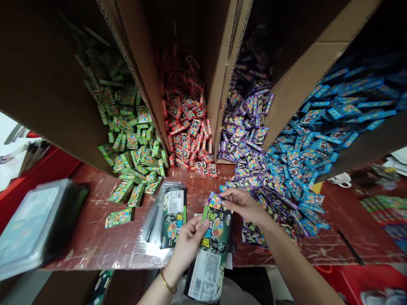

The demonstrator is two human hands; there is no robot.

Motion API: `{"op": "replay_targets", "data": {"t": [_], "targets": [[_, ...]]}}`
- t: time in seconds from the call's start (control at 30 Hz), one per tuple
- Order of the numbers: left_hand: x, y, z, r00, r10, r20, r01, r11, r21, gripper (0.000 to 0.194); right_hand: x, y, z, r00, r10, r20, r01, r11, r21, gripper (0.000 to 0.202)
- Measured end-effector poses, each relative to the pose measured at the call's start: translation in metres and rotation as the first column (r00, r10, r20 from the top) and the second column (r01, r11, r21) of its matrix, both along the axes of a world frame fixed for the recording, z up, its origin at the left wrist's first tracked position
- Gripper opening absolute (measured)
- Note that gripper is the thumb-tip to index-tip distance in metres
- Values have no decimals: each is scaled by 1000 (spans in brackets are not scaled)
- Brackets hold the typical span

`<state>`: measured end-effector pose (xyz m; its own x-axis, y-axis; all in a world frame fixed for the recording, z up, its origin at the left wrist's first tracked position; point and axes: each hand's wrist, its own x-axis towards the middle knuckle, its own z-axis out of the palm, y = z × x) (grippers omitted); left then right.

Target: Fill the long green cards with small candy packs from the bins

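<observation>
My left fingers (191, 226) pinch a dark bag (219, 243) across the table (92, 250) edge; my right fingers (234, 194) pinch a purple packet (213, 198) at its top. Insertion judged incomplete. Unbagged: green heap (140, 156), red heap (190, 142), purple heap (244, 142), blue heap (305, 161). Bag stack (173, 222) alongside.

A dark red table (92, 241) with pale, marble-like streaks spans the frame. Cardboard boxes (219, 84) stand across its upper part. Loose green packets (121, 190) lie left of centre, red packets (190, 152) at upper centre, and purple packets (248, 163) and blue packets (305, 169) mingle right of centre. A stack of printed pouches (174, 224) lies at lower centre, a plastic-covered stack (34, 220) at lower left, a thin black stick (350, 247) at lower right.
</observation>
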<state>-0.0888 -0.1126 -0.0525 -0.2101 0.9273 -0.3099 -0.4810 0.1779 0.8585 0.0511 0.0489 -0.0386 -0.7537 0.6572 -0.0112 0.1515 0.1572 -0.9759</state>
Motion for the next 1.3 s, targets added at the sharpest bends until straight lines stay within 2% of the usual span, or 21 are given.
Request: {"op": "replay_targets", "data": {"t": [0.13,0.2,0.27,0.4,0.47,0.53,0.6,0.7,0.77,0.87,0.93,1.0,1.07,1.13,1.17,1.2,1.23,1.3], "targets": [[-1,-4,0,996,2,-85,-1,1000,12,29,3,6,3,999,-40,15,38,993,116,22],[1,-6,-1,995,-4,-97,6,1000,20,29,6,8,9,997,-6,76,-9,980,199,24],[2,-7,0,995,-21,-99,22,1000,16,30,8,10,20,984,112,138,-141,965,220,32],[4,-7,6,991,-60,-122,63,998,25,31,6,17,44,888,449,100,-458,884,91,50],[4,-6,9,989,-69,-134,74,997,35,31,1,22,51,851,519,79,-524,850,57,47],[3,-6,12,989,-70,-127,75,996,39,31,-5,24,51,852,513,105,-521,851,74,40],[3,-6,12,993,-52,-106,56,998,31,31,-10,20,42,900,421,113,-434,890,141,30],[1,-8,8,997,23,-75,-23,1000,0,32,-14,3,20,993,117,-1,-113,964,242,14],[-1,-9,2,994,68,-82,-70,997,-22,32,-15,-12,5,996,-39,-85,60,964,259,14],[-4,-9,-5,986,120,-119,-125,991,-40,31,-18,-35,-9,984,-118,-135,151,950,274,11],[-6,-3,-7,982,139,-132,-144,989,-30,30,-21,-47,-11,984,-127,-128,162,936,312,9],[-7,5,-4,984,104,-142,-108,994,-15,29,-21,-47,-7,988,-112,-105,145,909,392,10],[-8,14,2,988,26,-154,-28,1000,-8,31,-13,-29,2,981,-174,-85,193,848,494,8],[-10,19,6,984,-26,-174,24,1000,-12,34,6,11,14,917,-399,-9,332,750,572,9],[-11,20,7,982,-25,-187,22,1000,-18,35,19,38,20,824,-561,72,414,685,600,10],[-12,20,7,980,-12,-197,7,1000,-28,36,33,67,24,688,-684,243,440,659,610,13],[-14,20,6,979,10,-202,-18,999,-41,36,47,96,27,602,-737,307,471,638,609,15],[-16,19,4,982,55,-180,-69,995,-72,39,69,147,27,503,-762,407,484,639,598,21]]}}
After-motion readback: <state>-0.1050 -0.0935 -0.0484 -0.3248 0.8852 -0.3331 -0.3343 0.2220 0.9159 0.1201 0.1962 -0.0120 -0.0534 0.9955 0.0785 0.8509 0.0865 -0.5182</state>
